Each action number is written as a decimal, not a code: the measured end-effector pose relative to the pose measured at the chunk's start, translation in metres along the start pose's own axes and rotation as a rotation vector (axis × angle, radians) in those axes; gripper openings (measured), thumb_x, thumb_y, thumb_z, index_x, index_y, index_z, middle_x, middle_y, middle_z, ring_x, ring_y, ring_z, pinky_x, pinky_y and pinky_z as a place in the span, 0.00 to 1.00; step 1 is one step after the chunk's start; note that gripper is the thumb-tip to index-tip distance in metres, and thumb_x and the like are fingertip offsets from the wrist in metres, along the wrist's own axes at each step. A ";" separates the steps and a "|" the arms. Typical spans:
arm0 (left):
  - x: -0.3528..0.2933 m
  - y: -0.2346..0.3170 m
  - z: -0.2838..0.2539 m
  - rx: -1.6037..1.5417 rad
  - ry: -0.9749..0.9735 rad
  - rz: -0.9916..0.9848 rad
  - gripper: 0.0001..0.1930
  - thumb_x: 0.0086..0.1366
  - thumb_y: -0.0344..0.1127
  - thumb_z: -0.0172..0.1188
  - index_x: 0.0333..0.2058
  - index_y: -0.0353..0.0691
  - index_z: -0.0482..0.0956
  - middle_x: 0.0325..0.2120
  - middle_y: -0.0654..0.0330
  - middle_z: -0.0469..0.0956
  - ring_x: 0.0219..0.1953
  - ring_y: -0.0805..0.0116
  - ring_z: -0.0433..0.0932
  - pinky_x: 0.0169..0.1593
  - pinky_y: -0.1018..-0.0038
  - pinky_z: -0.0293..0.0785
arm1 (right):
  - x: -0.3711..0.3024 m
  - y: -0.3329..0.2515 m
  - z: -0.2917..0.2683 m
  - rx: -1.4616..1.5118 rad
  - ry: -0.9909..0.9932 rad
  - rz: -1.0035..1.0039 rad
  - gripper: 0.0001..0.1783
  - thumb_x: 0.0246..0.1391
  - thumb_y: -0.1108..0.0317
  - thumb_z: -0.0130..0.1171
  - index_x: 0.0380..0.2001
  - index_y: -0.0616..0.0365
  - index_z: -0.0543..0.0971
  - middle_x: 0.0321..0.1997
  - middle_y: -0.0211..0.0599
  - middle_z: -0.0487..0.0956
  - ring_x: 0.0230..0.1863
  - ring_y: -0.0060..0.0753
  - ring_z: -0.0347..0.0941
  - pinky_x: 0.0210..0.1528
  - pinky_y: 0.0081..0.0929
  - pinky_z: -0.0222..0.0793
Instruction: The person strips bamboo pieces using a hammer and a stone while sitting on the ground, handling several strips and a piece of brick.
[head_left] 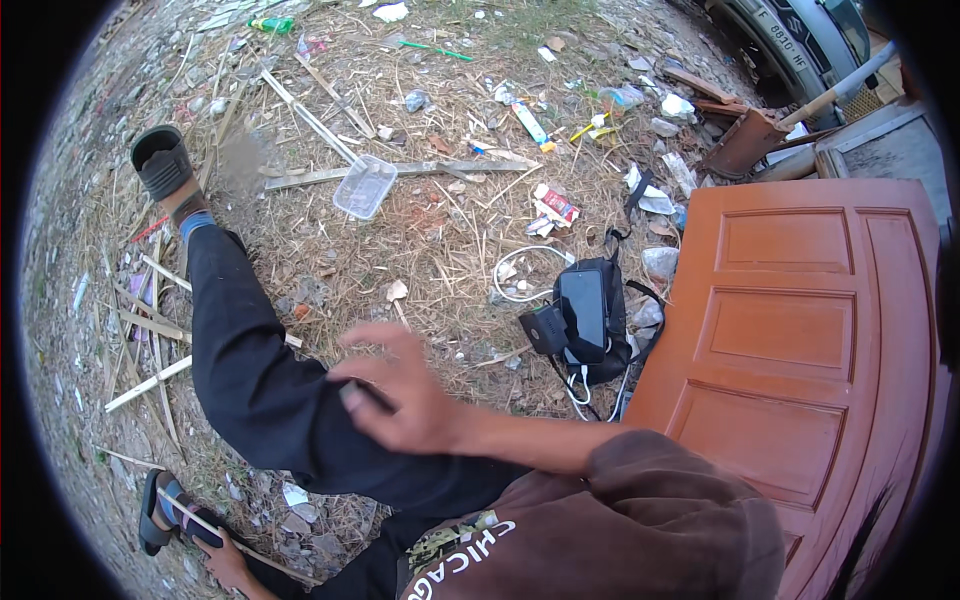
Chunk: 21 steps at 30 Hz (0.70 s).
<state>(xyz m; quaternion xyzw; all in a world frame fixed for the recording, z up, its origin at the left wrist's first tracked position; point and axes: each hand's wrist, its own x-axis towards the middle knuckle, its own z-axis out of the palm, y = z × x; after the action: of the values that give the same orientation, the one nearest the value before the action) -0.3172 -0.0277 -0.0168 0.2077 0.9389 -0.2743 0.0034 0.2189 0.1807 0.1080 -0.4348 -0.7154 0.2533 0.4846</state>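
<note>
Over at lower left, the left hand [228, 562] is reaching down beside the sandal [150, 520], its fingers sitting right by a thin wooden strip [272, 567] that is slanting past the foot. Whether they are gripping it, I cannot tell. Up at centre, well apart from the other, the right hand [405, 400] is hovering in front of the trousers [245, 345], thumb and fingers curling about something dark; whether that is an object or just cloth showing through, I cannot tell.

Now the lettering! Bold pale capitals are curving across the brown shirt [610, 545] at bottom centre, beside a patterned print. Top right, a vehicle [825, 60] is showing a number plate [782, 38] with light characters on dark. Right of upper centre, a red-and-white packet [557, 204] is lying crumpled, its print too small to make out, and above it a blue, white and yellow carton [532, 126] is resting on the straw-strewn ground [440, 290]. A black bag [607, 370] is sitting right of centre, near a reddish-brown panelled door [770, 330].
</note>
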 end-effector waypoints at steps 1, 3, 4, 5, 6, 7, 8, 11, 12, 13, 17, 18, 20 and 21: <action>-0.002 -0.003 -0.003 0.010 0.003 -0.011 0.43 0.61 0.76 0.48 0.72 0.74 0.47 0.49 0.37 0.74 0.48 0.36 0.78 0.49 0.42 0.73 | 0.014 -0.023 0.029 0.102 -0.104 -0.087 0.17 0.50 0.66 0.63 0.46 0.53 0.79 0.56 0.44 0.69 0.60 0.49 0.64 0.64 0.45 0.57; -0.004 -0.008 -0.011 0.040 0.014 -0.031 0.43 0.61 0.75 0.49 0.71 0.73 0.48 0.50 0.38 0.74 0.48 0.36 0.79 0.48 0.41 0.73 | 0.038 -0.066 0.061 -0.070 -0.180 -0.273 0.19 0.46 0.66 0.66 0.44 0.55 0.79 0.54 0.42 0.69 0.57 0.49 0.63 0.64 0.49 0.55; -0.014 0.003 -0.024 0.040 0.006 -0.003 0.43 0.61 0.75 0.49 0.71 0.73 0.48 0.50 0.38 0.74 0.48 0.36 0.79 0.48 0.41 0.73 | 0.043 -0.066 0.073 -0.037 -0.177 -0.244 0.19 0.45 0.66 0.66 0.43 0.56 0.78 0.53 0.42 0.69 0.56 0.48 0.63 0.64 0.50 0.55; -0.019 0.006 -0.030 0.038 -0.001 0.002 0.44 0.60 0.75 0.49 0.72 0.73 0.48 0.51 0.38 0.73 0.48 0.36 0.78 0.48 0.42 0.74 | 0.048 -0.065 0.085 0.005 -0.176 -0.220 0.19 0.44 0.66 0.66 0.41 0.56 0.78 0.52 0.41 0.69 0.54 0.48 0.63 0.64 0.50 0.55; -0.023 0.009 -0.036 0.037 -0.008 0.007 0.44 0.60 0.76 0.49 0.72 0.72 0.48 0.52 0.38 0.73 0.49 0.36 0.78 0.49 0.42 0.74 | 0.050 -0.064 0.093 0.045 -0.176 -0.195 0.18 0.43 0.66 0.66 0.40 0.57 0.78 0.51 0.41 0.69 0.53 0.47 0.64 0.64 0.51 0.55; -0.027 0.008 -0.042 0.033 -0.015 0.003 0.45 0.59 0.76 0.49 0.72 0.72 0.48 0.52 0.38 0.73 0.49 0.36 0.78 0.49 0.43 0.74 | 0.050 -0.062 0.098 0.107 -0.189 -0.208 0.18 0.42 0.66 0.66 0.39 0.58 0.78 0.50 0.41 0.69 0.52 0.48 0.63 0.63 0.51 0.55; -0.017 0.001 -0.029 -0.001 -0.025 -0.021 0.45 0.59 0.76 0.50 0.72 0.72 0.48 0.53 0.39 0.72 0.49 0.36 0.78 0.49 0.43 0.74 | 0.048 -0.058 0.102 0.168 -0.202 -0.219 0.18 0.42 0.66 0.66 0.38 0.60 0.77 0.49 0.42 0.68 0.51 0.49 0.63 0.62 0.50 0.55; -0.009 -0.006 -0.017 -0.049 -0.034 -0.054 0.46 0.58 0.76 0.51 0.72 0.72 0.47 0.53 0.40 0.72 0.49 0.36 0.78 0.50 0.43 0.74 | 0.043 -0.057 0.103 0.239 -0.192 -0.256 0.16 0.41 0.67 0.66 0.35 0.61 0.77 0.48 0.42 0.68 0.51 0.48 0.62 0.59 0.49 0.56; -0.008 -0.007 -0.013 -0.056 -0.032 -0.059 0.46 0.58 0.76 0.51 0.72 0.73 0.47 0.53 0.40 0.72 0.49 0.36 0.78 0.50 0.44 0.75 | 0.043 -0.058 0.100 0.243 -0.180 -0.270 0.16 0.41 0.68 0.65 0.35 0.62 0.77 0.47 0.42 0.69 0.51 0.48 0.62 0.58 0.48 0.56; -0.009 -0.007 -0.014 -0.032 -0.034 -0.066 0.47 0.57 0.76 0.52 0.72 0.73 0.46 0.54 0.40 0.72 0.50 0.36 0.78 0.50 0.44 0.75 | 0.044 -0.056 0.098 0.278 -0.194 -0.251 0.16 0.42 0.68 0.66 0.36 0.61 0.77 0.48 0.41 0.69 0.51 0.47 0.63 0.59 0.48 0.57; -0.012 0.001 -0.020 0.059 -0.044 -0.053 0.49 0.56 0.73 0.56 0.72 0.73 0.44 0.55 0.40 0.71 0.51 0.35 0.77 0.51 0.43 0.74 | 0.050 -0.040 0.092 0.450 -0.244 -0.153 0.15 0.46 0.69 0.66 0.38 0.58 0.76 0.47 0.39 0.71 0.48 0.44 0.66 0.59 0.45 0.59; -0.013 0.003 -0.023 0.064 -0.054 -0.041 0.49 0.56 0.73 0.57 0.72 0.73 0.44 0.56 0.39 0.70 0.52 0.35 0.76 0.51 0.43 0.74 | 0.050 -0.033 0.091 0.501 -0.257 -0.124 0.15 0.47 0.68 0.66 0.39 0.58 0.76 0.47 0.39 0.72 0.48 0.43 0.67 0.58 0.44 0.60; -0.013 0.000 -0.031 0.057 -0.081 -0.031 0.49 0.56 0.71 0.58 0.72 0.73 0.44 0.57 0.39 0.69 0.53 0.34 0.76 0.52 0.43 0.74 | 0.049 -0.017 0.084 0.531 -0.249 -0.160 0.15 0.49 0.67 0.66 0.39 0.58 0.76 0.47 0.39 0.73 0.47 0.43 0.70 0.55 0.42 0.64; -0.014 -0.001 -0.033 0.054 -0.079 -0.016 0.49 0.56 0.71 0.59 0.72 0.73 0.44 0.57 0.38 0.69 0.53 0.33 0.76 0.52 0.43 0.74 | 0.049 -0.007 0.077 0.545 -0.247 -0.177 0.15 0.50 0.67 0.66 0.40 0.58 0.76 0.47 0.39 0.73 0.46 0.43 0.71 0.53 0.41 0.66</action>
<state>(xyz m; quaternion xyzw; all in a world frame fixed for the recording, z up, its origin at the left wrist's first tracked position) -0.3014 -0.0168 0.0133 0.1891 0.9319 -0.3078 0.0326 0.1383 0.2239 0.1057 -0.1908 -0.7097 0.4435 0.5131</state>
